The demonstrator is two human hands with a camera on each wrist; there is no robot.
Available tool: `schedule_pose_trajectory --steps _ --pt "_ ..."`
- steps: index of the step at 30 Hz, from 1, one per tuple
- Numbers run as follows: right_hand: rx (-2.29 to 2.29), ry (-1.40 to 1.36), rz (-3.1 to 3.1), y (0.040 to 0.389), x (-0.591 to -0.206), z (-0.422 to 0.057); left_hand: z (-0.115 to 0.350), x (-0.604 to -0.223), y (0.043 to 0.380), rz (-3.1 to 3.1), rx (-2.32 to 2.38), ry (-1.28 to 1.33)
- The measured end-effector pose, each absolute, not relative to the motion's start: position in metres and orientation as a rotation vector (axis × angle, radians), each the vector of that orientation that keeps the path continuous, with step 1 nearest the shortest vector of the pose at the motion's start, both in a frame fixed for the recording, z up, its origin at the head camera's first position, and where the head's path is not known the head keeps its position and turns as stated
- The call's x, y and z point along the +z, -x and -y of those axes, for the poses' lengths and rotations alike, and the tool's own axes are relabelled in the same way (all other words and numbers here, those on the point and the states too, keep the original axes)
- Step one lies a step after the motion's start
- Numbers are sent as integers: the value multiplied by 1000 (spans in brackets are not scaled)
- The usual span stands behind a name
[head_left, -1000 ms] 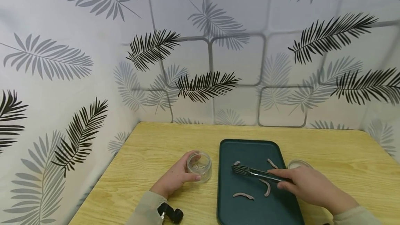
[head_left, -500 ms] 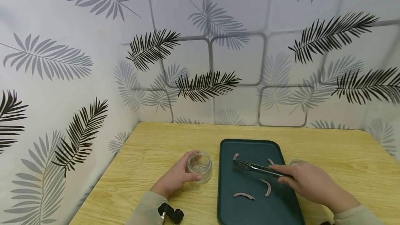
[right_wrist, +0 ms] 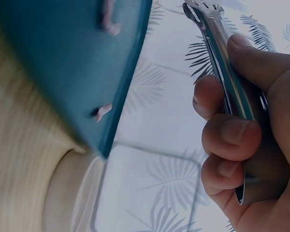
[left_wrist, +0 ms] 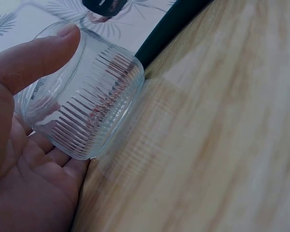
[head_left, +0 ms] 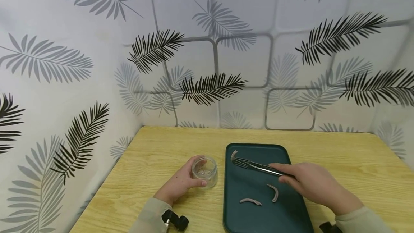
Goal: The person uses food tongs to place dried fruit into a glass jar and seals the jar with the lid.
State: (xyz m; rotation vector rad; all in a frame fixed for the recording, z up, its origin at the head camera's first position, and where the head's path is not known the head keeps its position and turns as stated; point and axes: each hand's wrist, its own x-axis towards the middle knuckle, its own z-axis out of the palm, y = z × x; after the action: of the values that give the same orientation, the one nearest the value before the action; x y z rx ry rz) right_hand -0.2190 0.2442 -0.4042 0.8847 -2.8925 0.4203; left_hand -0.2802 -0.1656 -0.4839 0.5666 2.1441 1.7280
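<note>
Edging the bottom of my head feed, nearest: two pale sleeves (head_left: 147, 216), a black device (head_left: 176, 220) at the left wrist. Then the dark green tray (head_left: 268, 222), lying on a wood-grain table (head_left: 161, 146). On it, a greyish-pink crosswise strip (head_left: 250, 201); slightly beyond and to its right, a curved strip (head_left: 274, 192), not touching it.

I have the right hand (head_left: 310, 184) over the tray's right side, thumb and fingers curled around metal tongs (head_left: 263, 169). Right wrist feed: a pale, round-rimmed object (right_wrist: 63, 193) near the tray's corner, cut by the frame, kind unclear.

My left hand (head_left: 179, 182) holds a clear glass jar (head_left: 207, 176), thumb one side, fingers the other. Jar mouth up, left of the tray and apart from it; lower wall ribbed.

Farther: the fork-like tong tips at a far strip (head_left: 233, 154), tray's far left. Cannot tell whether they pinch it. Behind everything, a pale backdrop (head_left: 239, 60) with black and grey leaf prints.
</note>
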Motion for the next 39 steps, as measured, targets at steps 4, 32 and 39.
schedule_pose_trajectory --steps 4,32,39 --pt "426 -914 2861 220 -400 -235 166 -483 280 -2138 1739 -567" --pt "412 -1058 2760 225 -385 -183 165 -482 279 -2117 1743 -559" --pt "410 -1067 2742 227 -387 -182 165 -482 278 -2124 1743 -569"
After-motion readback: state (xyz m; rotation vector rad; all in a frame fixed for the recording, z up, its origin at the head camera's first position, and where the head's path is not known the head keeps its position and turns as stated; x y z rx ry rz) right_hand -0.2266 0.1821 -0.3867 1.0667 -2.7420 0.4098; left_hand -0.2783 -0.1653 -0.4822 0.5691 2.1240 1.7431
